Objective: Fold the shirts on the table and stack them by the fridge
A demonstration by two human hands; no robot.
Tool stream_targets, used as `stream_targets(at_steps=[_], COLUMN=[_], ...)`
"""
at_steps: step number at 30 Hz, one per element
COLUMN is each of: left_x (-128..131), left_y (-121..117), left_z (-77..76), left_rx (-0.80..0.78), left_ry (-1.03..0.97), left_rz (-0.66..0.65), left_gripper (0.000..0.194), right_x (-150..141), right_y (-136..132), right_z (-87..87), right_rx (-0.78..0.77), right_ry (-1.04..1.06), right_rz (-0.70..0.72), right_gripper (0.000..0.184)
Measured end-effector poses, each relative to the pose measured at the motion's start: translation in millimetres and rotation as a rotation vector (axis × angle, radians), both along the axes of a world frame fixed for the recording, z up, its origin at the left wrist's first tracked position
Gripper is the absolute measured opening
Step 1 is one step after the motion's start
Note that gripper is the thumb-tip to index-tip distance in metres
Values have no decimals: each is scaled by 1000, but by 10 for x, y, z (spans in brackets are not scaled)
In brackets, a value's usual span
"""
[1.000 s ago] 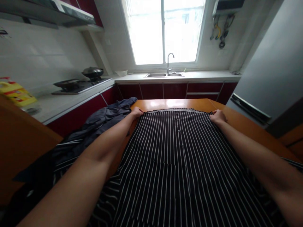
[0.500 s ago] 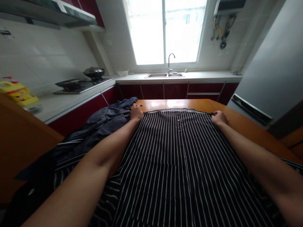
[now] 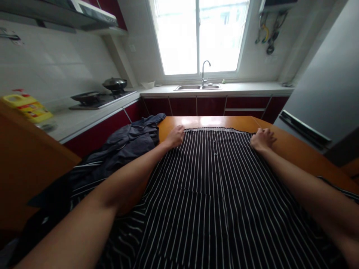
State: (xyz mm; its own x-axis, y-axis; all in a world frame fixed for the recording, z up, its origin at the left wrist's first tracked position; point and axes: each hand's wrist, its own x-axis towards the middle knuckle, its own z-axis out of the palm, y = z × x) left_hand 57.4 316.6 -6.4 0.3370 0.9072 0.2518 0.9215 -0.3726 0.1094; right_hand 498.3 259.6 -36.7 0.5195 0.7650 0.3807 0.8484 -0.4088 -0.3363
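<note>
A black shirt with thin white stripes [image 3: 213, 194] lies spread flat, buttons up, on an orange wooden table [image 3: 291, 149]. Both my arms reach across it to its far edge. My left hand [image 3: 175, 136] lies flat on the shirt's far left corner, fingers stretched out. My right hand [image 3: 262, 139] rests on the far right corner with its fingers spread over the hem. Neither hand lifts the cloth.
A dark blue-grey garment [image 3: 126, 144] is heaped on the table's left side. Behind stand a counter with a stove and wok [image 3: 113, 85], a sink with tap [image 3: 200, 86] under a window, a yellow oil bottle [image 3: 28, 106], and a grey fridge [image 3: 322, 93] at right.
Both hands went from pinching the far corners to lying on them. The left hand slid right along the hem, and the view shifted slightly.
</note>
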Motion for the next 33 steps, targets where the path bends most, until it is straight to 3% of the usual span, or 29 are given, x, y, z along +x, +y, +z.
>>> stream_targets(at_steps=[3,7,9,12,15,18,21,25,28,33], left_x=[285,188,-30,-333,-360,-67,292,393,164,-256], left_y=[-228,-287,-190,-17,-6,-287,-756,-1170,-1138,-915], left_z=[-163,-243,-181,-27,92,75,-65,-199,-195,-119], left_rx=[-134,-229,-239,-260,-250,-205,-194,-210,-207,-231], left_ry=[77,58,29,17,12,21,63,93,92,85], left_rz=[-144,-35,37,103,100,-21,-269,-258,-171,-31], left_gripper=[67,73,71,66,62,61,66,67,63,65], right_x=[-382,-741,-699,-413,-211,-406,-891,-1310,-1101,-235], right_y=[-61,-88,-56,39,102,-16,-357,-785,-822,-603], right_z=[-12,-109,-147,-143,-80,-15,2,-43,-55,55], right_rx=[12,-184,-276,-331,-317,-236,-210,-264,-311,-368], right_ry=[-134,-99,-68,-59,-81,-130,-120,-103,-103,-100], right_rz=[301,612,638,583,528,590,785,974,919,621], right_gripper=[49,62,66,65,61,60,61,68,69,64])
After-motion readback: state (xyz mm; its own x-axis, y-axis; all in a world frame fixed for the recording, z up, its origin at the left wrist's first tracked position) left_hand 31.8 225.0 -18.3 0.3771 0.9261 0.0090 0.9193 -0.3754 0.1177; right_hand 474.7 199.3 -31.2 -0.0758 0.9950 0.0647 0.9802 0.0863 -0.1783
